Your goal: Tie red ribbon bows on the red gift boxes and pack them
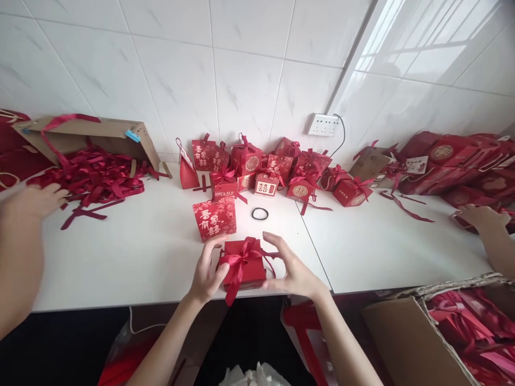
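Observation:
A small red gift box (245,269) tied with a red ribbon bow sits at the near edge of the white table (153,257). My left hand (207,273) cups its left side, thumb on the bow. My right hand (292,268) holds its right side, fingers curved around the ribbon end. Just behind it stands another red box (214,217) with gold characters and no ribbon. A black hair tie (259,213) lies on the table beside that box.
Several finished ribboned boxes (281,174) cluster at the wall. A tipped cardboard box (96,136) spills red ribbons (92,177) at left, where another person's hand (34,201) reaches. A second person's hand (480,217) is at right by red bags (458,161). A carton (442,332) sits below right.

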Tool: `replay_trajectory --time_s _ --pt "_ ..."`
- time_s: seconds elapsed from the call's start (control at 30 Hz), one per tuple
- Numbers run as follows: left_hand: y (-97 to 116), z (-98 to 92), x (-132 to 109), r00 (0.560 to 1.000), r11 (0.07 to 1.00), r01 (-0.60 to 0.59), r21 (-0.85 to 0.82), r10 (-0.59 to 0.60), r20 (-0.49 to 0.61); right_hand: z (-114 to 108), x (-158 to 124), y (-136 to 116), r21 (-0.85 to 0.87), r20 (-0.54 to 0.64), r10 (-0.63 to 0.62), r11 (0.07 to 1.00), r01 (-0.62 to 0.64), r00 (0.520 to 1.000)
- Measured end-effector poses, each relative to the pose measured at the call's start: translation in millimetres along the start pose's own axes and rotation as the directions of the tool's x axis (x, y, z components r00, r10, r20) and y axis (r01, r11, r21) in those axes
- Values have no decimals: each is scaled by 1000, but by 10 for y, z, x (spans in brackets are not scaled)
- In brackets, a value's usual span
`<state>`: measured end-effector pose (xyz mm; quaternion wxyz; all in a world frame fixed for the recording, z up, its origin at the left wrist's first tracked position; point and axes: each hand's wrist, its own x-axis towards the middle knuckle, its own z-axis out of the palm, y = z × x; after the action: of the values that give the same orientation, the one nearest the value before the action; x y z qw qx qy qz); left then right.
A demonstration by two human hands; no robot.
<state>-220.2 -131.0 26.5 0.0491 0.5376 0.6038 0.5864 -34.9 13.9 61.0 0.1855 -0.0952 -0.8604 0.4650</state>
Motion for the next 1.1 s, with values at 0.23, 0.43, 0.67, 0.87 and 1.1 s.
replay_trajectory --time_s 0.23,0.43,0.67,0.87,1.1 --pt "135 19 -237 936 991 -51 120 90 -342 40 47 78 129 -147 331 941 -313 932" --pt "526 -117 -487 895 846 429 316 -444 -25 121 102 82 348 -69 470 838 -421 880" --pt "641 22 -461 680 694 693 197 -720 140 176 112 51 499 -47 437 789 -358 898" --pt "408 -403 -397 700 761 558 -330 -646 -304 -218 35 282 617 -563 501 784 -70 658" --pt "571 -681 81 715 722 255 -643 -589 -377 -475 288 28 628 -550 401 777 46 732"
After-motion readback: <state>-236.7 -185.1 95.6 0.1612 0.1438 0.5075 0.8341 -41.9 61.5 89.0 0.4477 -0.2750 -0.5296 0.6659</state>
